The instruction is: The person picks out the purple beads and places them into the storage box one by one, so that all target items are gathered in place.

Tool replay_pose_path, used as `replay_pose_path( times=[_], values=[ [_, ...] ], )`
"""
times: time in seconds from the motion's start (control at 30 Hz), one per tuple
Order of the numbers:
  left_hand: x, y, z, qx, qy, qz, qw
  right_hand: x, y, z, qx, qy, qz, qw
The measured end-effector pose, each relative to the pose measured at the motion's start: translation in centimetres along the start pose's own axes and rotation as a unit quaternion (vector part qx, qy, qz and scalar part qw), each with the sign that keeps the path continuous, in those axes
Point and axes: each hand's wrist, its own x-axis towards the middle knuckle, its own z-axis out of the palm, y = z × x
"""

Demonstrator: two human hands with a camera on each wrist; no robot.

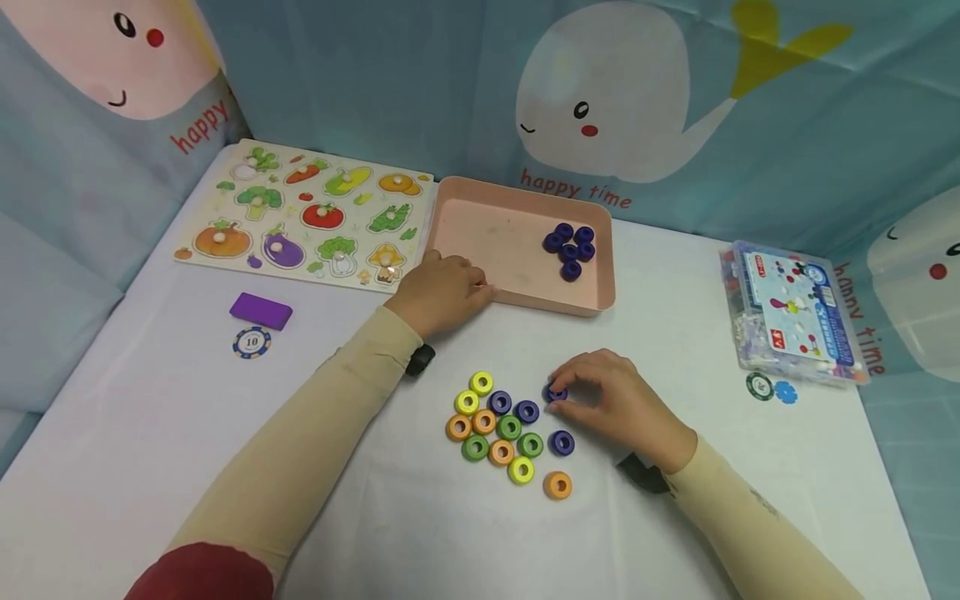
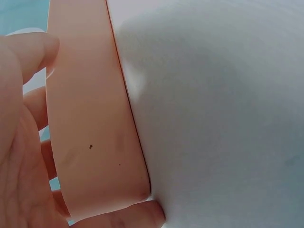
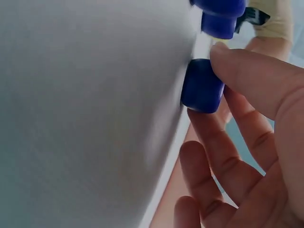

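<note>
My right hand (image 1: 618,404) pinches a dark blue ring-shaped bead (image 3: 203,86) between thumb and fingers, low over the white cloth. In the head view, two blue beads (image 1: 527,411) lie left of that hand and another blue bead (image 1: 562,442) lies just below it. With thumb on the outer wall and fingers over the rim, my left hand (image 1: 441,293) holds the near left corner of a pink tray (image 1: 487,237). Inside the tray, toward its right end, sits a cluster of several blue beads (image 1: 570,252).
Yellow beads (image 1: 482,383), orange beads (image 1: 558,485) and green beads (image 1: 475,447) are grouped between the arms. A vegetable puzzle board (image 1: 292,196) touches the tray's left. Farther left lie a purple block (image 1: 261,311) and a chip (image 1: 251,342). A plastic box (image 1: 795,312) stands right.
</note>
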Motion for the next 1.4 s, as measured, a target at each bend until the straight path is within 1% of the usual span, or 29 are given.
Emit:
replay_pose_path(
  times=[0.1,0.2,0.27,0.33,0.4,0.5,0.57,0.67,0.73,0.87,0.97,1.03,1.1,1.17,1.23,1.3,1.37,1.4],
  values=[
    [0.0,0.1,-0.1,0.002,0.001,0.000,1.0000,0.4,-0.2,-0.9,-0.016,0.029,-0.009,0.999],
    [-0.1,0.3,-0.2,0.001,0.002,0.000,1.0000,1.5,-0.2,-2.6,-0.017,0.081,-0.003,0.997],
    [-0.1,0.3,-0.3,0.000,0.004,-0.001,1.0000,2.8,0.2,-3.9,-0.014,0.118,0.016,0.993],
    [-0.1,0.2,-0.3,-0.002,0.004,-0.003,1.0000,4.4,1.0,-4.9,-0.013,0.149,0.047,0.988],
    [-0.1,0.2,-0.2,-0.004,0.004,-0.005,1.0000,6.1,2.1,-5.5,-0.017,0.165,0.086,0.982],
    [0.0,0.2,0.0,-0.008,0.000,-0.007,0.9999,7.9,3.9,-5.6,-0.030,0.162,0.128,0.978],
    [0.1,0.3,0.2,-0.010,-0.001,-0.007,0.9999,8.5,4.9,-5.4,-0.040,0.149,0.141,0.978],
    [0.1,0.5,0.2,-0.004,0.000,-0.006,1.0000,9.3,6.0,-5.1,-0.047,0.134,0.144,0.979],
    [0.2,0.5,0.1,0.002,0.000,-0.007,1.0000,9.8,6.4,-5.0,-0.046,0.129,0.147,0.980],
    [0.1,0.7,-0.1,0.012,-0.004,-0.014,0.9998,10.7,6.7,-5.1,-0.047,0.127,0.154,0.979],
    [0.1,0.9,-0.1,0.014,-0.007,-0.022,0.9996,10.9,6.7,-5.2,-0.047,0.129,0.156,0.978],
    [0.1,1.1,-0.1,0.018,-0.010,-0.023,0.9995,10.6,6.5,-5.3,-0.043,0.143,0.146,0.978],
    [0.1,1.2,-0.1,0.020,-0.010,-0.023,0.9995,9.8,5.9,-5.4,-0.037,0.170,0.125,0.977],
    [0.1,1.2,-0.1,0.025,-0.009,-0.020,0.9994,8.8,5.0,-5.5,-0.027,0.195,0.091,0.976],
    [0.1,1.2,-0.2,0.034,-0.012,-0.020,0.9992,7.5,3.9,-5.4,-0.020,0.200,0.049,0.978],
    [0.1,1.2,-0.3,0.036,-0.015,-0.021,0.9990,6.3,2.7,-5.1,-0.010,0.176,0.002,0.984],
    [0.0,1.2,-0.4,0.038,-0.019,-0.024,0.9988,5.2,1.6,-4.6,0.005,0.132,-0.044,0.990],
    [0.0,1.2,-0.5,0.038,-0.020,-0.026,0.9987,4.7,1.1,-4.2,0.012,0.103,-0.061,0.993]
  ],
)
